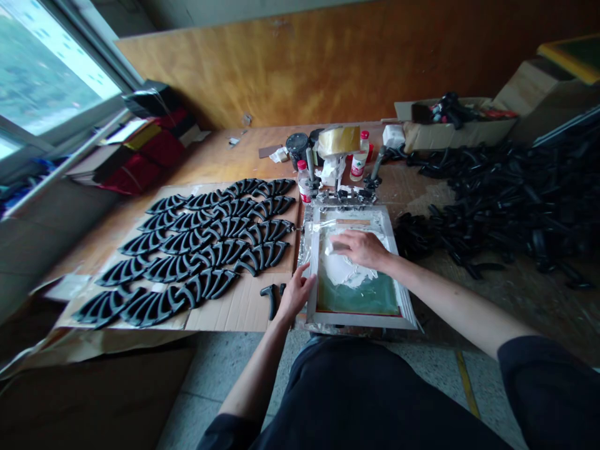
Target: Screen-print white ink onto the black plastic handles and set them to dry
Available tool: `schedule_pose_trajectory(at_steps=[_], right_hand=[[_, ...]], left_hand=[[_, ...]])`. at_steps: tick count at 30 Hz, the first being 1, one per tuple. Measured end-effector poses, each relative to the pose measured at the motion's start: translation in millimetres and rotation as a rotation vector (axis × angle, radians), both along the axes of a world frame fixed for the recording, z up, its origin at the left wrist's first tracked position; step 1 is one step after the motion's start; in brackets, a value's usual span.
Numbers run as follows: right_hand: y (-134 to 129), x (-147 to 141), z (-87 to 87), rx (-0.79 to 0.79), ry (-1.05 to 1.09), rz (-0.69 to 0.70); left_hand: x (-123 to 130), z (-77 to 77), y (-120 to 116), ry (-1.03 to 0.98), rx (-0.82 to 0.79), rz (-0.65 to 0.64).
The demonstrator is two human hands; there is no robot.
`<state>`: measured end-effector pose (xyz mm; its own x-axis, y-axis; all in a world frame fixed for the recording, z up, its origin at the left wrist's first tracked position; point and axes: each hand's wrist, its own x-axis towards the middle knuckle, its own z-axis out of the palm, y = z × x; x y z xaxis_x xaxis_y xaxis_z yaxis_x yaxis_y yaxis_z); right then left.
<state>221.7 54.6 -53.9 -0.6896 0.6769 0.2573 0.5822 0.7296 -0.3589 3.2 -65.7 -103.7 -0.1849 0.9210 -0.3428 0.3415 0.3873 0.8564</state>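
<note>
In the head view, a silkscreen frame [315, 299] lies flat, with white paste [349, 273] spread over its green mesh [375, 300]. My right hand [362, 248] is above the mesh, its fingers closed round a small, paste-coated scraper [335, 247] that my fingers partly hide. At the frame's left edge is my left hand [295, 292], fingers apart and fingertips at the metal rim. Just left of that hand, a single black curved handle [270, 300] lies on the cardboard [225, 315]. A second dark piece is mostly hidden behind the hand.
Rows of black curved handles [206, 234] cover the cardboard at left. A large heap of black parts [487, 206] lies at right. Behind the frame stand a clamp stand [344, 192], red-capped bottles [358, 165] and a dark tub [299, 147]. A carton [462, 134] sits further back.
</note>
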Motion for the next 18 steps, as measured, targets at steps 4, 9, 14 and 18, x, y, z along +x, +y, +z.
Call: schedule_pose_trajectory(at_steps=[4,9,14,18], right_hand=[[52,1,31.6,0.051,0.047,-0.232],[89,86,39.6,0.116,0.417,-0.593],[56,110,-23.2,-0.096,0.391,-0.741],[-3,58,-69.5,-0.158,0.038,-0.382]], left_hand=[[-3,37.0,4,-0.194,0.066,0.007],[7,100.2,26,-0.352,0.27,0.108],[24,145.2,66,-0.537,0.509,0.106],[35,130.3,69,-0.605,0.484,0.204]])
